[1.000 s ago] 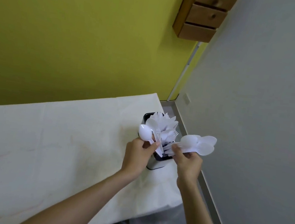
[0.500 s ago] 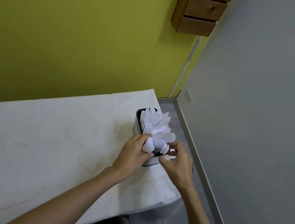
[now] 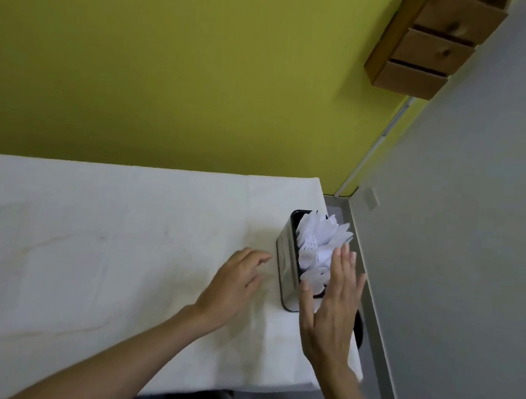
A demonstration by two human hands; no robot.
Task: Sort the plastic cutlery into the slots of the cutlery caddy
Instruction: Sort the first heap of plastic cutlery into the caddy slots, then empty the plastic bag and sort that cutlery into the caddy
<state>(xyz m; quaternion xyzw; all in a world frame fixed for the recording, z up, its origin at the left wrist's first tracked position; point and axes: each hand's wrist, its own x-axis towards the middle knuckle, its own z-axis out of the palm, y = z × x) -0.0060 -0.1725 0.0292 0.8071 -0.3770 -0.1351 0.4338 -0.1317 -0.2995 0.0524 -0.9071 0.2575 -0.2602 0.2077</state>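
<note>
A metal cutlery caddy [image 3: 286, 259] with a black rim stands upright near the table's right edge. White plastic cutlery [image 3: 315, 244] fills it, with handles down and heads sticking up. My left hand [image 3: 232, 285] rests just left of the caddy with its fingers loosely spread, and it holds nothing. My right hand [image 3: 335, 307] is flat and empty, fingers straight, in front of the caddy's right side; it hides the caddy's near right corner.
The table wears a white cloth [image 3: 96, 243]; its right edge and near corner lie close to the caddy. A grey wall [image 3: 482, 264] and the floor gap run along the right. A wooden drawer unit [image 3: 435, 44] hangs high on the yellow wall.
Both hands held spoons and lowered them into the caddy. Now the spoons are in the caddy and both hands have let go and drawn back.
</note>
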